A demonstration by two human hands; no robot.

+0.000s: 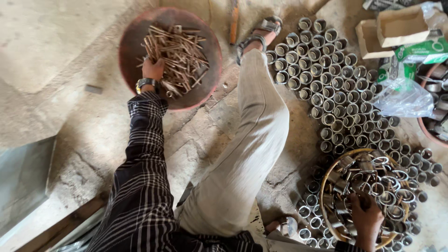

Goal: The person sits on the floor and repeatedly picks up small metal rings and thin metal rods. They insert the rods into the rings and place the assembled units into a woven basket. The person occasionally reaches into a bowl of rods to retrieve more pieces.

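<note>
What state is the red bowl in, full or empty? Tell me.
Partly full: the red bowl holds a loose heap of thin metal rods, with bare rim showing; the left hand reaches in.

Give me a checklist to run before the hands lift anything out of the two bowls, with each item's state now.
1. Left hand reaches the rusty rods in the red bowl: ok.
2. Left grip closed on a rod: cannot tell.
3. Right hand in the basket of metal rings: ok.
4. Right grip holding a ring: cannot tell, fingers hidden.
5. Upright rings on the floor stand in rows beside the leg: ok.
6. Foot apart from the red bowl: ok.
</note>
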